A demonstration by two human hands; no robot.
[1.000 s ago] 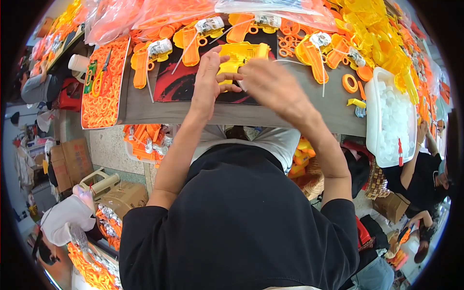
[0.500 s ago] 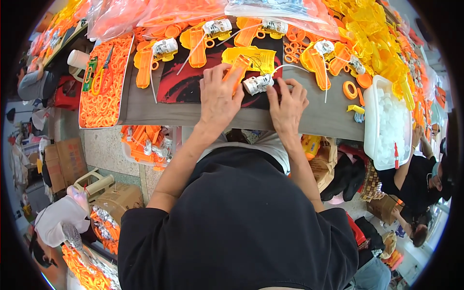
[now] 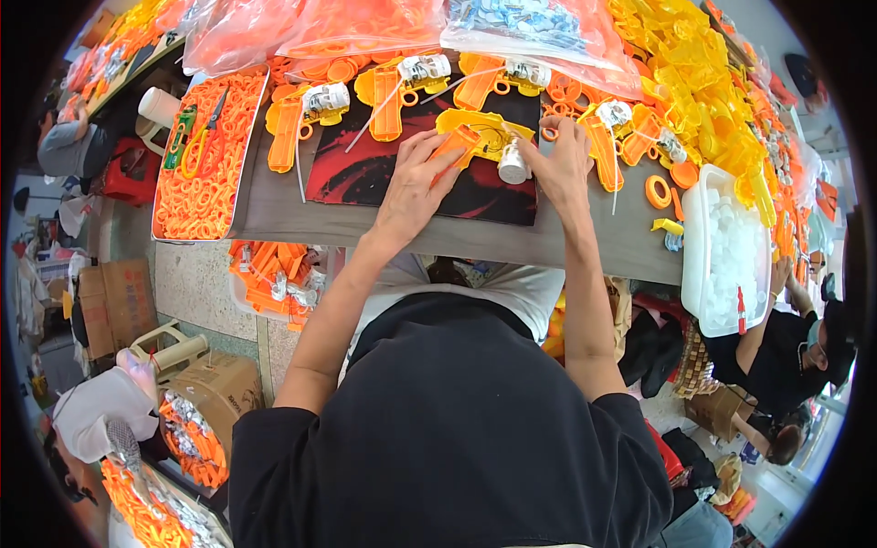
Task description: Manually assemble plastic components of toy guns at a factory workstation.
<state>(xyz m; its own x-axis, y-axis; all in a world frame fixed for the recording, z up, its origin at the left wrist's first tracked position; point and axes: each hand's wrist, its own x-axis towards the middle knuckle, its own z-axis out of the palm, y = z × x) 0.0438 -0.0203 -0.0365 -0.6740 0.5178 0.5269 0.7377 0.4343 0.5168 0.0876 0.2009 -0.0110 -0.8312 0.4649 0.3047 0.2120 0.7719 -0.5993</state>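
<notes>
Over the dark mat, my left hand (image 3: 411, 187) is closed around the orange handle (image 3: 457, 142) of an open toy gun shell, tilted to the left. The shell's yellow body (image 3: 468, 119) extends right from the handle, with thin wires visible inside. My right hand (image 3: 565, 169) pinches a white and silver motor unit (image 3: 514, 166) at the shell's right end. Its fingertips partly cover the unit, so I cannot tell whether it sits fully in the shell. Similar toy gun halves (image 3: 388, 102) with silver units and pale tubes lie beyond my hands.
At the left, a tray of orange rings (image 3: 195, 205) holds pliers (image 3: 203, 151) and a green-handled tool (image 3: 179, 137). A white tub of translucent parts (image 3: 692, 260) stands right. Bagged parts (image 3: 365, 23) and yellow shells (image 3: 681, 78) pile up behind. Other people sit at both sides.
My right hand has moved up with the motor unit, which has turned more upright and now meets the yellow shell. My left hand keeps hold of the handle. The view has shifted slightly.
</notes>
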